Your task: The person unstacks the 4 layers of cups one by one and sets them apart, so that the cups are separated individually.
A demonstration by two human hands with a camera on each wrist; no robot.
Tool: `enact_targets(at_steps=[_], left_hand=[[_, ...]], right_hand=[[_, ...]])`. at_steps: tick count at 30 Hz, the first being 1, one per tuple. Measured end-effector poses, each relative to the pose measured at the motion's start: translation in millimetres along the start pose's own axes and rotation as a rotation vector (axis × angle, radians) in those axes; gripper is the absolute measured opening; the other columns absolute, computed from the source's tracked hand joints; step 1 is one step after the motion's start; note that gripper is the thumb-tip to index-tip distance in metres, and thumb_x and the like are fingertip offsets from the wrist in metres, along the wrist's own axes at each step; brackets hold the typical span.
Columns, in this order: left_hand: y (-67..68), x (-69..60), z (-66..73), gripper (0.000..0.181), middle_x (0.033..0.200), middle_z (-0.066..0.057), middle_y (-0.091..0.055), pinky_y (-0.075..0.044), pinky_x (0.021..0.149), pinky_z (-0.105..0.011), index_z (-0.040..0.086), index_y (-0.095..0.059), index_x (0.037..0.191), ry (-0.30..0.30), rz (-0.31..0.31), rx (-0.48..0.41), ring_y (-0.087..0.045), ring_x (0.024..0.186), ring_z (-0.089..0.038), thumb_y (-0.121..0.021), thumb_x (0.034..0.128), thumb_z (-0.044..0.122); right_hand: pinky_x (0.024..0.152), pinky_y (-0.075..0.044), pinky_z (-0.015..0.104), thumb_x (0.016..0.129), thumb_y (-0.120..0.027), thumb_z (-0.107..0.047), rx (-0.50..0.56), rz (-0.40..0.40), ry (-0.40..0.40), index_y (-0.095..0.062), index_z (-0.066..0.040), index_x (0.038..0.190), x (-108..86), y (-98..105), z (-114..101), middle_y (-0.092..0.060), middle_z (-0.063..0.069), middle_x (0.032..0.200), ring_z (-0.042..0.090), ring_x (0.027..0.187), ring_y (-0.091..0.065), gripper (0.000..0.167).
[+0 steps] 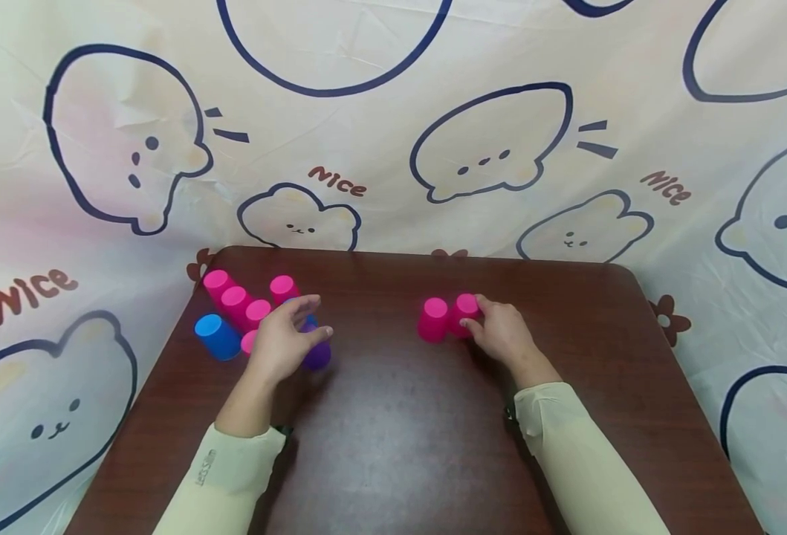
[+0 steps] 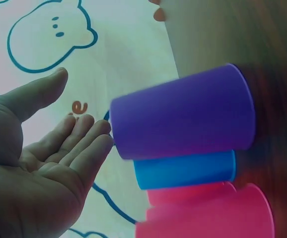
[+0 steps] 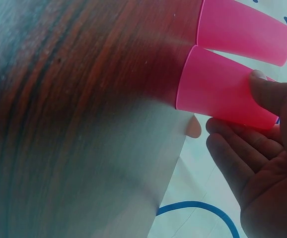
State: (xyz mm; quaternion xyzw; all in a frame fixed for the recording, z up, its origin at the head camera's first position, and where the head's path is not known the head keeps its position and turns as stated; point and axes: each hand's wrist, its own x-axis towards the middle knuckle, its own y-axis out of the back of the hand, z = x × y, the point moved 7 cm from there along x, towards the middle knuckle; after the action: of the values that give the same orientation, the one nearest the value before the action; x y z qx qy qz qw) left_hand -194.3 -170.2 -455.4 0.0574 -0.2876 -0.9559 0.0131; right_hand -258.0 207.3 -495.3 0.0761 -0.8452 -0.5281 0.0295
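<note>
At the right of the table, my right hand (image 1: 503, 331) holds an upside-down pink cup (image 1: 464, 316) between thumb and fingers. Its rim looks to be on or very close to the table in the right wrist view. Right beside it stands a second inverted pink cup (image 3: 245, 29). My left hand (image 1: 282, 342) is at the left cluster, thumb and fingers spread apart. Nearest to it is an inverted purple cup (image 2: 183, 114), with the fingertips by its closed end; whether they touch is unclear. A blue cup (image 2: 185, 169) stands behind the purple one, partly hidden.
Several inverted pink cups (image 1: 235, 305) stand in the left cluster, some hidden by the left hand. Another blue cup (image 1: 218, 338) sits at the cluster's outer left side. The brown table (image 1: 393, 446) meets a cartoon-printed cloth (image 1: 380, 148) along its back edge.
</note>
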Motion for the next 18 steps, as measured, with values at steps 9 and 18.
enact_targets(at_steps=[9,18], left_hand=[[-16.6,13.7,21.2,0.069,0.147,-0.01,-0.06,-0.054,0.102,-0.051,0.014,-0.056,0.148,-0.065,-0.047,-0.012,-0.055,0.137,-0.037,-0.085,0.087,0.026],[-33.8,23.4,35.4,0.066,0.145,-0.007,-0.061,-0.052,0.105,-0.051,0.016,-0.057,0.146,-0.097,-0.086,0.001,-0.055,0.138,-0.034,-0.085,0.0867,0.025]], right_hand=[[0.098,-0.056,0.055,0.094,-0.078,-0.034,0.018,-0.004,-0.014,-0.056,-0.01,0.144,-0.4,0,2,-0.07,0.016,0.119,0.035,0.106,-0.067,0.06],[0.096,-0.057,0.054,0.094,-0.078,-0.033,0.028,-0.002,-0.023,-0.056,-0.011,0.143,0.3,-1,3,-0.07,0.014,0.118,0.034,0.105,-0.066,0.058]])
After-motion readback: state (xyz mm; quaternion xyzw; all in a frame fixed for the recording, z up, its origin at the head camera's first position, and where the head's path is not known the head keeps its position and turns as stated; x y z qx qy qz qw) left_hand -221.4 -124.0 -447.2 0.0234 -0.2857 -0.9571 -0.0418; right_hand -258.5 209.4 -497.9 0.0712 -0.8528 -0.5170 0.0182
